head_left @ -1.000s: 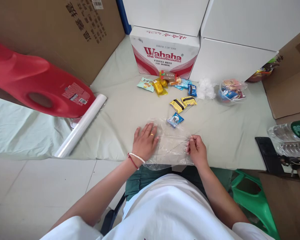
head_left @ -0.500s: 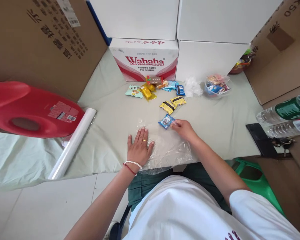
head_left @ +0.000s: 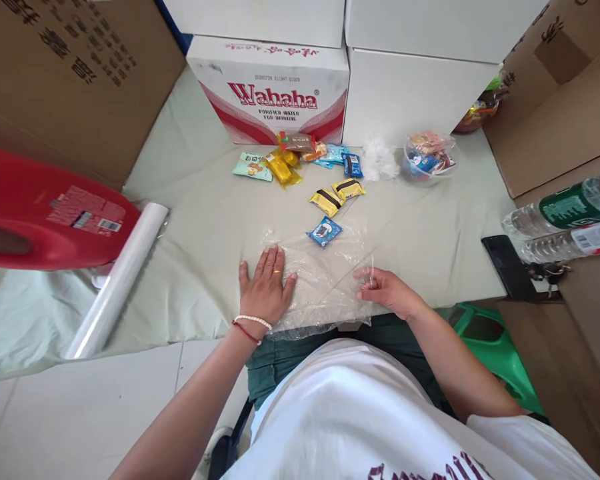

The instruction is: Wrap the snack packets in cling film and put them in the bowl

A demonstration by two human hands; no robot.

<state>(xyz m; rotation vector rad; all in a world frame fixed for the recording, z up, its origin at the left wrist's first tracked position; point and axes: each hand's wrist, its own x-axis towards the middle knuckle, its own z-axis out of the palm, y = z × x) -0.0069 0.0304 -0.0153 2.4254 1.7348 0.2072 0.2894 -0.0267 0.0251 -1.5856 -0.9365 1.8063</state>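
Note:
A clear plastic sheet (head_left: 325, 273) lies on the pale green cloth (head_left: 205, 220) in front of me. My left hand (head_left: 265, 287) rests flat on the sheet's left edge, fingers spread. My right hand (head_left: 385, 290) is at the sheet's right edge, fingers curled in a pinch on the film. A small blue snack packet (head_left: 324, 231) sits on the far part of the sheet, apart from both hands. Two yellow packets (head_left: 336, 195) lie just beyond it.
More snack packets (head_left: 290, 160) lie before a Wahaha carton (head_left: 273, 93). A bowl of sweets (head_left: 427, 157) and crumpled film (head_left: 380, 160) sit right. A film roll (head_left: 115, 280) and red jug (head_left: 45, 217) are left; a phone (head_left: 503, 267) and bottles (head_left: 565, 220) right.
My right hand went out to the blue packet and came back to the sheet's right edge. The blue packet now lies on the sheet. My left hand stayed flat.

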